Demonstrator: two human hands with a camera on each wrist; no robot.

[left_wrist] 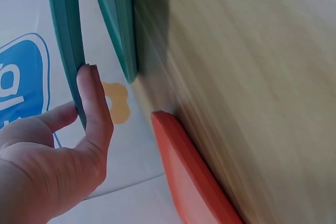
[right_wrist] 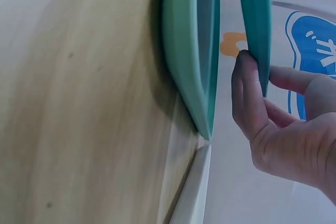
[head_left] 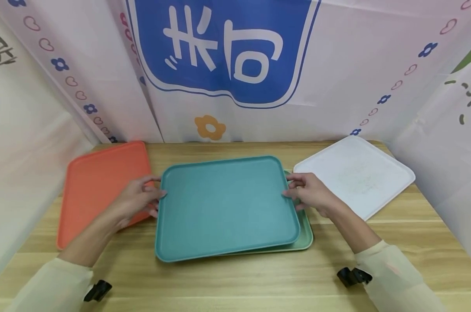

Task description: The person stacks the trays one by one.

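A teal rectangular tray (head_left: 227,208) is held up by its two short sides, above a light green tray (head_left: 306,229) that lies on the table. My left hand (head_left: 139,197) pinches the teal tray's left edge, thumb on top and fingers beneath, as the left wrist view shows. On the opposite edge my right hand (head_left: 309,193) has the same grip, thumb above and fingers under the rim. In the right wrist view a gap shows between the raised teal tray (right_wrist: 256,19) and the light green tray (right_wrist: 181,40). Most of the green tray is hidden from the head view.
An orange-red tray (head_left: 103,186) lies at the left, partly under my left forearm. At the right a white tray (head_left: 356,173) lies turned at an angle. The wooden table (head_left: 235,286) ends at a printed cloth backdrop (head_left: 329,86), with cloth on both sides.
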